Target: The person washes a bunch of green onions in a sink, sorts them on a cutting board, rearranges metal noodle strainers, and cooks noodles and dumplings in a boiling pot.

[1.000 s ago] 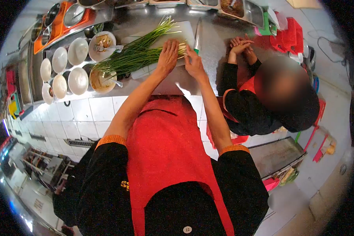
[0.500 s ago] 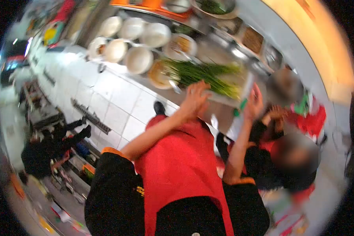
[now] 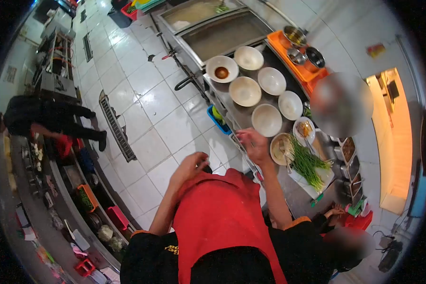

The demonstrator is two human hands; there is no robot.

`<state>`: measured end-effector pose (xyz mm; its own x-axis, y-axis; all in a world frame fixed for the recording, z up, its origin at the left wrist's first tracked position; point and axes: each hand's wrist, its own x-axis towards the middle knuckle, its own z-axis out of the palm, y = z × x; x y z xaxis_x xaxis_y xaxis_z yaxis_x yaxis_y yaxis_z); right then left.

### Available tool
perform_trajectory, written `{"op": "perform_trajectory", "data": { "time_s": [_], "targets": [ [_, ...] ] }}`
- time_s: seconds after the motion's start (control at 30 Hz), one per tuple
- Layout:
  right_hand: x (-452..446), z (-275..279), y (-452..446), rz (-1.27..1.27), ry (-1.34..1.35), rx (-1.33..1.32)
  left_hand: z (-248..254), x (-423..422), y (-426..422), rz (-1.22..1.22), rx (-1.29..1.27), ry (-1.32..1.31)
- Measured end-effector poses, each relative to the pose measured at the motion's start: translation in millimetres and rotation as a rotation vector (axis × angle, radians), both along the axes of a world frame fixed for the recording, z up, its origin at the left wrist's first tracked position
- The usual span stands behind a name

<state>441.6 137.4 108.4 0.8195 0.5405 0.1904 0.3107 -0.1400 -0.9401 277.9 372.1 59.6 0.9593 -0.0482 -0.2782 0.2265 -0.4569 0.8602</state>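
My left hand [image 3: 190, 167] hangs over the floor in front of the red apron [image 3: 222, 208]. Its fingers are loosely bent, with nothing visible in them. My right hand [image 3: 254, 146], also without a visible object, is raised by the counter edge with its fingers partly spread. Nearest to it are a white bowl [image 3: 266, 120] and a bowl with utensils in it [image 3: 278, 150]. Long green onions [image 3: 308, 163] lie across a white cutting board [image 3: 329, 181] to the right. Several more white bowls stand farther along; one bowl [image 3: 221, 69] has brown sauce inside.
Cooking vats [image 3: 227, 35] of cloudy liquid adjoin the counter. An orange tray [image 3: 288, 57] carries metal pots. A co-worker's hands [image 3: 336, 210] are at the right. Another person [image 3: 47, 116] stands at the left shelves. A drain grate [image 3: 116, 125] crosses the tiled floor.
The view has swung left toward the vats, and the green onions now sit farther right. My hands have moved from beside the green onions toward the counter's edge and the floor side.
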Motion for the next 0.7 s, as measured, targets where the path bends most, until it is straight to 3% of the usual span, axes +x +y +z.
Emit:
{"op": "perform_trajectory", "data": {
  "time_s": [0.07,0.2,0.3,0.43,0.57,0.63,0.7],
  "targets": [
    [-8.9,-5.8,61.2,0.217,-0.156,-0.14,13.4,-1.0,49.1,0.021,0.092,-0.03],
    [-33.4,-12.6,154.5,0.559,0.05,-0.26,34.3,25.0,132.6,0.228,0.008,-0.06],
    [-21.9,-17.2,197.8,0.775,0.135,-0.366,28.9,57.2,191.2,0.281,0.091,-0.13],
    [41.1,-41.8,261.1,0.838,0.092,-0.491,19.9,108.5,271.8,0.367,0.037,-0.103],
    [129.8,-79.4,343.9,0.789,0.041,-0.508,-65.5,141.1,369.5,0.539,0.022,0.045],
    [183.8,-98.1,394.5,0.757,0.023,-0.473,-138.3,117.8,414.4,0.585,0.307,0.068],
    [234.7,-121.0,441.9,0.66,-0.019,-0.439,-201.5,65.1,438.6,0.678,0.396,0.347]
  ]
}}
